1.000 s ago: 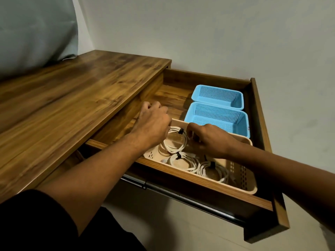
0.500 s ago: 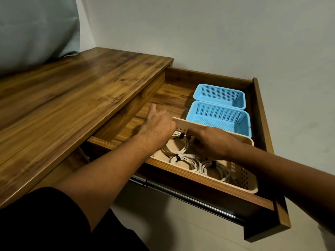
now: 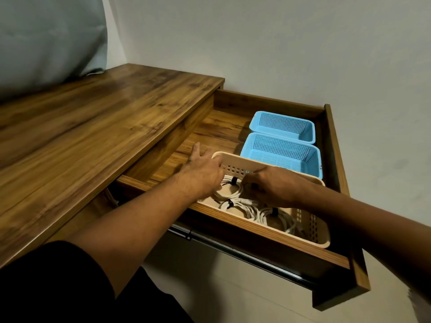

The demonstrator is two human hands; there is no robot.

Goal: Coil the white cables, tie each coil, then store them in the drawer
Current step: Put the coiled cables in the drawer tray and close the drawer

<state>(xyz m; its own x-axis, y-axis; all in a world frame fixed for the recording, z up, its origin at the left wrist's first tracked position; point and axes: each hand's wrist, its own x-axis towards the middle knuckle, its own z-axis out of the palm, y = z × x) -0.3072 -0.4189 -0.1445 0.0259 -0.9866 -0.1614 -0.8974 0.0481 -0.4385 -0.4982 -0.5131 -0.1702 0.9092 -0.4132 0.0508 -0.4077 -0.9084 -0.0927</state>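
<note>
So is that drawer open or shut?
Open: the drawer juts well out from under the desk top, its inside in plain view.

Left hand (image 3: 202, 174) now uncurled against basket (image 3: 235, 163).

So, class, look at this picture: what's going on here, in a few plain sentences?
A person reaches both hands into an open wooden drawer. The left hand is at the left end of a beige basket; the right hand is over its middle. Three coiled white cables, each tied with a black tie, already lie in the basket. Two blue baskets sit behind it. Whether either hand grips anything is hidden.
</note>
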